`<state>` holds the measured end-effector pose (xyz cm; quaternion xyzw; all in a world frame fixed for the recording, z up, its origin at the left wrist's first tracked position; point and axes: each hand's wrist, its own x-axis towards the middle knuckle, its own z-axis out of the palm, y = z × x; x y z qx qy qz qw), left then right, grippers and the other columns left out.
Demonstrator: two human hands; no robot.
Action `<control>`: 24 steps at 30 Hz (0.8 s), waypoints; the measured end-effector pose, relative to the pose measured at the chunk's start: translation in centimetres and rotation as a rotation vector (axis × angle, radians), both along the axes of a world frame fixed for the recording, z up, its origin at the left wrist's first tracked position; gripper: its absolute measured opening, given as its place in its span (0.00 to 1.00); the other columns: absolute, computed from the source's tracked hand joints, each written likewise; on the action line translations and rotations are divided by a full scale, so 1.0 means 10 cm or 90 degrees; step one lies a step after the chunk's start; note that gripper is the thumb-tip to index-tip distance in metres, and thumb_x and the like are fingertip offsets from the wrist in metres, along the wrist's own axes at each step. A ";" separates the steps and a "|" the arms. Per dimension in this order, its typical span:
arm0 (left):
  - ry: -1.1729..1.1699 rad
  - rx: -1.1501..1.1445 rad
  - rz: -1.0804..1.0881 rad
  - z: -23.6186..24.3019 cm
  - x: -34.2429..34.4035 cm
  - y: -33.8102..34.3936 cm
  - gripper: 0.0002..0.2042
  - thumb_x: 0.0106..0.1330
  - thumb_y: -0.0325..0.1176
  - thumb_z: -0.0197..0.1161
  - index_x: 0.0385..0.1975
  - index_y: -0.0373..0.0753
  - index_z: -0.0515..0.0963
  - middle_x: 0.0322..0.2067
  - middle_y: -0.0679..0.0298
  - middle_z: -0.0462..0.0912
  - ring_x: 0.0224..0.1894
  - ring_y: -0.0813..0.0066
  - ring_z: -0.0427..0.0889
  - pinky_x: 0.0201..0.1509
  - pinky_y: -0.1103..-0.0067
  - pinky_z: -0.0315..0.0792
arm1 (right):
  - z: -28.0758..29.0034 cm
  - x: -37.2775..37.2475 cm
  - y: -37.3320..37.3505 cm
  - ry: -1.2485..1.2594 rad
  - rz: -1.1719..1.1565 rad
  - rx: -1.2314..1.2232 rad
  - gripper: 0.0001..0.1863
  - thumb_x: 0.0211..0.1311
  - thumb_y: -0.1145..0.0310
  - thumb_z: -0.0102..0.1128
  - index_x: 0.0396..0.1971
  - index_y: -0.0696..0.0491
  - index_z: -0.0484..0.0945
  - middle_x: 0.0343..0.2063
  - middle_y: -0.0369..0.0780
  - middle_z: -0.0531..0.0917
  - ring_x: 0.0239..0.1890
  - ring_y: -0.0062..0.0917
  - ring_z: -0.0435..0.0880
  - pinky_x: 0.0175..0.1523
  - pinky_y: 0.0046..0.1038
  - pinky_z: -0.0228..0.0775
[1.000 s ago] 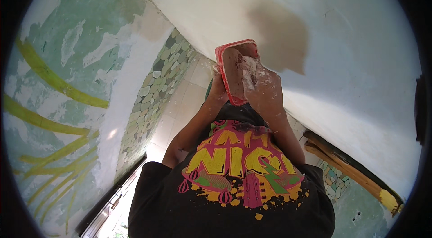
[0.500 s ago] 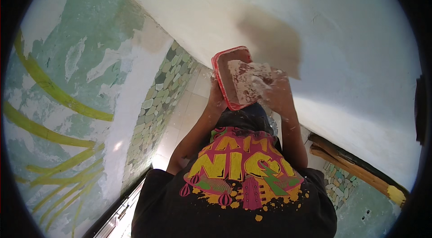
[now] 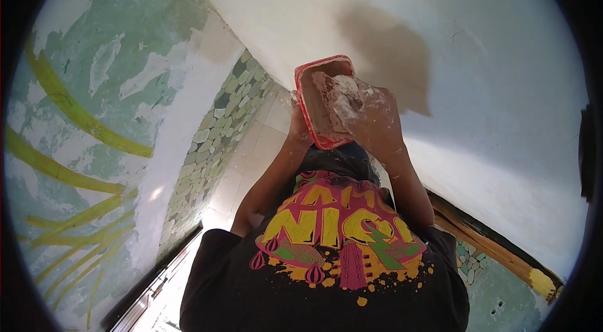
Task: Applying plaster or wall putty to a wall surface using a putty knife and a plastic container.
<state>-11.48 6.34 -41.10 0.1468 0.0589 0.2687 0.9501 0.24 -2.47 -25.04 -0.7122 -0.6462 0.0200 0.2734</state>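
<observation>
A red rectangular tray (image 3: 299, 96), its inside coated with brownish-pink plaster, is held up in front of my chest. My left hand (image 3: 298, 123) grips it along its left side; most of those fingers are hidden behind the wall. Closed round a wide putty knife (image 3: 325, 94), my right hand (image 3: 375, 117) is at the tray's right side, its knuckles smeared with white plaster. The blade dips into the tray, caked with plaster. A pale lump of plaster (image 3: 347, 96) lies against the fingers. The knife's handle is hidden by my hand.
A smooth white wall (image 3: 490, 81) rises close ahead and to the right, with my shadow on it. At left stands a patchy green wall (image 3: 138, 37) with yellow painted stripes and a stone mosaic band (image 3: 217, 121). A wooden beam (image 3: 496, 241) is at lower right.
The putty knife has turned and moved left, deeper into the tray, with my right hand following it. The tray has risen slightly in view, still in my left hand.
</observation>
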 end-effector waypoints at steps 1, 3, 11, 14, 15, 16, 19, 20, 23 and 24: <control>-0.030 0.002 0.003 -0.01 0.00 0.01 0.39 0.65 0.64 0.48 0.68 0.41 0.56 0.65 0.55 0.63 0.65 0.58 0.65 0.67 0.60 0.64 | -0.04 -0.03 0.02 0.081 -0.022 0.016 0.09 0.51 0.71 0.59 0.33 0.56 0.81 0.35 0.45 0.82 0.27 0.42 0.81 0.31 0.38 0.75; 0.049 0.038 0.010 0.04 -0.02 -0.02 0.39 0.66 0.65 0.45 0.68 0.41 0.56 0.65 0.56 0.64 0.64 0.58 0.66 0.67 0.62 0.63 | -0.15 -0.13 0.07 0.100 -0.056 0.012 0.09 0.50 0.70 0.60 0.32 0.56 0.81 0.35 0.45 0.82 0.28 0.41 0.82 0.31 0.38 0.75; 0.082 0.113 0.000 -0.11 0.02 -0.02 0.39 0.66 0.66 0.44 0.66 0.39 0.58 0.62 0.55 0.68 0.61 0.59 0.70 0.65 0.63 0.67 | -0.37 0.03 0.04 0.058 -0.002 0.065 0.11 0.48 0.72 0.60 0.33 0.57 0.80 0.33 0.45 0.82 0.29 0.39 0.82 0.33 0.36 0.75; 0.033 0.063 -0.044 -0.21 0.03 0.06 0.39 0.65 0.64 0.49 0.66 0.39 0.58 0.62 0.56 0.67 0.62 0.59 0.70 0.65 0.62 0.67 | -0.32 0.17 0.05 -0.104 0.119 0.048 0.12 0.48 0.72 0.60 0.34 0.58 0.81 0.34 0.44 0.82 0.30 0.38 0.82 0.36 0.38 0.74; 0.049 0.074 -0.023 -0.23 0.04 0.06 0.39 0.65 0.64 0.49 0.67 0.39 0.58 0.63 0.56 0.67 0.62 0.59 0.70 0.65 0.62 0.67 | -0.32 0.15 0.08 0.146 0.043 -0.008 0.10 0.50 0.70 0.60 0.34 0.56 0.82 0.32 0.44 0.82 0.29 0.39 0.81 0.35 0.38 0.73; 0.064 0.085 0.000 -0.23 0.05 0.06 0.39 0.65 0.65 0.48 0.67 0.39 0.58 0.63 0.55 0.67 0.62 0.59 0.70 0.65 0.62 0.67 | -0.32 0.14 0.10 0.393 -0.034 -0.062 0.09 0.52 0.68 0.60 0.33 0.53 0.83 0.30 0.45 0.83 0.28 0.41 0.81 0.35 0.39 0.73; 0.083 0.039 -0.007 -0.11 0.09 0.06 0.40 0.66 0.66 0.45 0.68 0.40 0.55 0.64 0.56 0.65 0.63 0.58 0.69 0.66 0.62 0.65 | -0.40 0.31 -0.16 -0.160 0.028 0.089 0.11 0.52 0.65 0.62 0.36 0.50 0.84 0.37 0.45 0.82 0.35 0.41 0.80 0.42 0.40 0.71; 0.074 0.042 -0.006 -0.02 0.13 0.05 0.40 0.66 0.66 0.45 0.68 0.40 0.55 0.64 0.56 0.65 0.63 0.58 0.69 0.66 0.62 0.65 | -0.43 0.42 -0.27 -0.169 0.029 0.092 0.11 0.52 0.65 0.62 0.36 0.50 0.84 0.37 0.45 0.82 0.35 0.41 0.80 0.42 0.40 0.71; 0.032 -0.013 0.070 0.09 0.00 0.12 0.41 0.65 0.67 0.45 0.70 0.43 0.53 0.66 0.56 0.63 0.65 0.57 0.66 0.69 0.60 0.61 | -0.21 0.49 -0.43 0.026 -0.107 0.056 0.13 0.54 0.62 0.64 0.39 0.47 0.84 0.50 0.49 0.75 0.42 0.39 0.80 0.49 0.39 0.71; 0.010 -0.003 0.069 0.16 -0.03 0.12 0.41 0.65 0.67 0.45 0.70 0.43 0.53 0.66 0.56 0.63 0.65 0.57 0.66 0.69 0.60 0.61 | -0.13 0.46 -0.48 0.005 -0.107 0.069 0.13 0.54 0.62 0.64 0.39 0.47 0.84 0.50 0.49 0.75 0.42 0.39 0.80 0.49 0.39 0.71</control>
